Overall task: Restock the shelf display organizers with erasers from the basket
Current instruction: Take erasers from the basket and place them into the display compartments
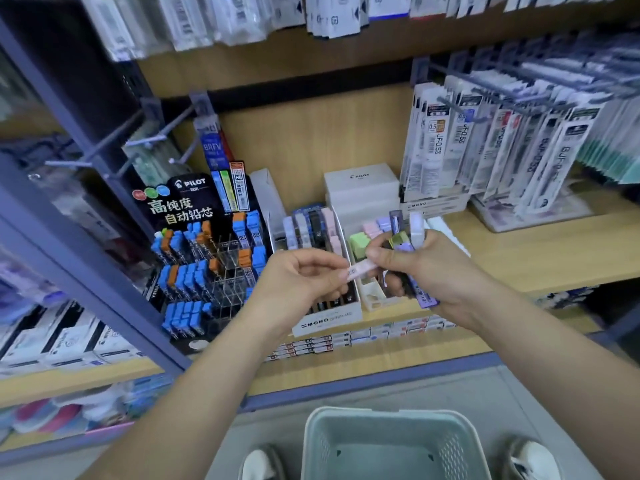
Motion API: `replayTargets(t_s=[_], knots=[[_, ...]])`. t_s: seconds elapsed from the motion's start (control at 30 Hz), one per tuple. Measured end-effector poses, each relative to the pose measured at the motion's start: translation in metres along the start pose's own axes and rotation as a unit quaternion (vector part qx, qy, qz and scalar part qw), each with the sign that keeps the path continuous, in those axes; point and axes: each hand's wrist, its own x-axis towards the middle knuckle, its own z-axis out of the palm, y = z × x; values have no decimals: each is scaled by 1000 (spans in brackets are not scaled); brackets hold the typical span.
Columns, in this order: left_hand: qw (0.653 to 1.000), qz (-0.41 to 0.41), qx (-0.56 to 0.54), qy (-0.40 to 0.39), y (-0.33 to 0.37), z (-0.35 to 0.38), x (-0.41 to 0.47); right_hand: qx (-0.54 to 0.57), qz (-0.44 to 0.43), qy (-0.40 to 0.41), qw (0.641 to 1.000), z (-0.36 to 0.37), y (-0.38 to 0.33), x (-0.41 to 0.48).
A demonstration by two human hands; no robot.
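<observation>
Pinching a pink eraser point(360, 271) by its end, the left hand point(304, 282) is meeting the right hand point(433, 268), which is clutching a bundle of erasers point(415, 225). Just behind the grip, the MONO organizer point(325, 322) is holding upright erasers. The basket point(388, 415) is sitting well below.

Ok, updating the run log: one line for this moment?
left hand: pinches pink eraser | right hand: grips eraser bundle | basket: on floor | organizer: behind hands

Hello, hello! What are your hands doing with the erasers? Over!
Left hand pinching pink eraser. Right hand gripping bundle of erasers. MONO organizer just behind hands, nothing between.
</observation>
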Motion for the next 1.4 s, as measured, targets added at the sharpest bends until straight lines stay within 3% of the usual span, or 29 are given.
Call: replayTargets(t_s=[0.23, 0.43, 0.57, 0.73, 0.97, 1.13, 1.4], knots=[[987, 14, 140, -74, -3, 2, 2, 4, 66, 4, 998, 20, 15, 9], [982, 64, 174, 28, 4, -7, 6, 79, 172, 0, 982, 13, 8, 15], [980, 99, 111, 134, 15, -28, 22, 107, 171, 12, 979, -4, -1, 21], [972, 110, 114, 172, 21, -38, 52, 152, 171, 42, 973, -16, -8, 26], [939, 140, 234, 210, 18, -46, 85, 104, 142, 44, 983, -13, -2, 33], [879, 150, 356, 280, 28, -68, 87, 80, 129, 28, 988, -7, 0, 37], [846, 158, 446, 248, 5, -73, 99, 63, 143, -7, 988, 9, 4, 44]])
